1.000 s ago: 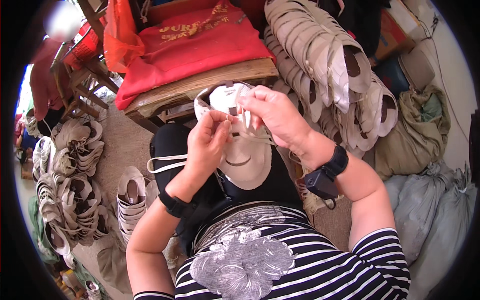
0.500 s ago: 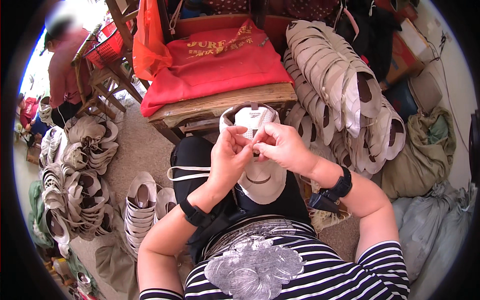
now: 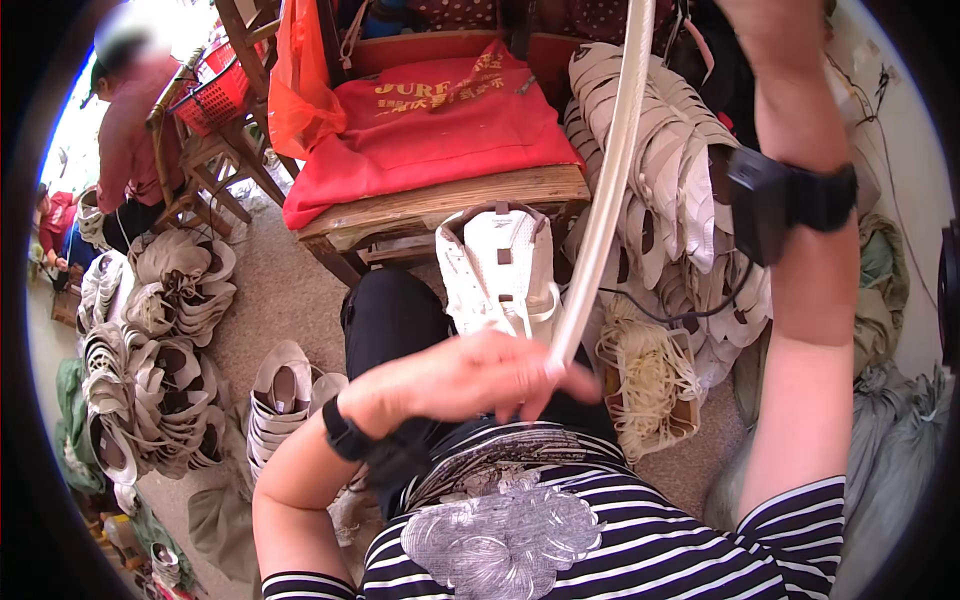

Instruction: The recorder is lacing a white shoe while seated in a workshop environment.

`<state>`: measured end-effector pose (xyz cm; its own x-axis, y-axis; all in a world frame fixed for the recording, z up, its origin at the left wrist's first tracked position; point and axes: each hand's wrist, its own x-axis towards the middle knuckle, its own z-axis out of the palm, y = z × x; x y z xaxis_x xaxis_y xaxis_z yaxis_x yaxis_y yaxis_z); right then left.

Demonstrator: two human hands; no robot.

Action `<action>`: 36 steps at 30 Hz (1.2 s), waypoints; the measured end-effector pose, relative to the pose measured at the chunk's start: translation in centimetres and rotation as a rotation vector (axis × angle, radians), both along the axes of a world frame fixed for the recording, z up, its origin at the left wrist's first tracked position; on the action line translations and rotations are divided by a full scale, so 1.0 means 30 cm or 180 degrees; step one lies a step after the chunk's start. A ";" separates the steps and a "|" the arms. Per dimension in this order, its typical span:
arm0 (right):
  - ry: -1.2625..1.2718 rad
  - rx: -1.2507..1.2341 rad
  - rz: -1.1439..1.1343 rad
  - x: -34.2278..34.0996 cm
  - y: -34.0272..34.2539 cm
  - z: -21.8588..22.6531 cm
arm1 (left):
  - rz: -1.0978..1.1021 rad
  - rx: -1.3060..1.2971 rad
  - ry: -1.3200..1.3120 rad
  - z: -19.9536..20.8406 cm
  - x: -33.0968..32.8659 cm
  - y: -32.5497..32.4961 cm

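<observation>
A white and beige shoe upper [image 3: 497, 262] rests on my lap, its heel end pointing away from me. My left hand [image 3: 480, 375] lies across the toe part and hides it; its fingers are smeared by motion, so their grip is unclear. A white shoelace [image 3: 606, 200] is stretched from beside the left fingers up past the top edge. Raised at the upper right, my right hand [image 3: 775, 30] is cut off by the frame, its fingers out of sight. More lace [image 3: 540, 318] shows at the side of the upper.
A wooden stool [image 3: 440, 215] with a red cloth [image 3: 430, 130] stands ahead. Stacked shoe uppers [image 3: 660, 150] are at the right, with more piles [image 3: 160, 370] at the left. A box of laces [image 3: 650, 390] sits by my right knee. Another person [image 3: 140, 140] sits far left.
My right hand has swung from the upper to the top right, and the lace is now drawn out long. The left hand has moved down over the toe part.
</observation>
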<state>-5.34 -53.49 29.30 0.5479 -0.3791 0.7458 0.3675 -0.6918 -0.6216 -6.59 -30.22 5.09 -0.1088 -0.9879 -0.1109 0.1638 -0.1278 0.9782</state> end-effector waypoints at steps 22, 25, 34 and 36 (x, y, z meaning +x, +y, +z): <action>0.1724 -0.2150 0.1555 -0.386 0.242 -0.979 | 0.2775 -0.1980 0.0104 0.270 0.130 -0.052; 0.1304 -0.2824 0.1218 -0.438 0.270 -1.013 | 0.2552 -0.2358 0.0575 0.326 0.161 -0.021; 0.2469 -0.1932 0.0177 -0.348 0.225 -0.989 | 0.2914 -0.1779 -0.0021 0.251 0.141 -0.033; 0.2519 -0.2037 0.0029 -0.340 0.224 -1.012 | 0.2931 -0.1496 -0.0075 0.219 0.151 -0.022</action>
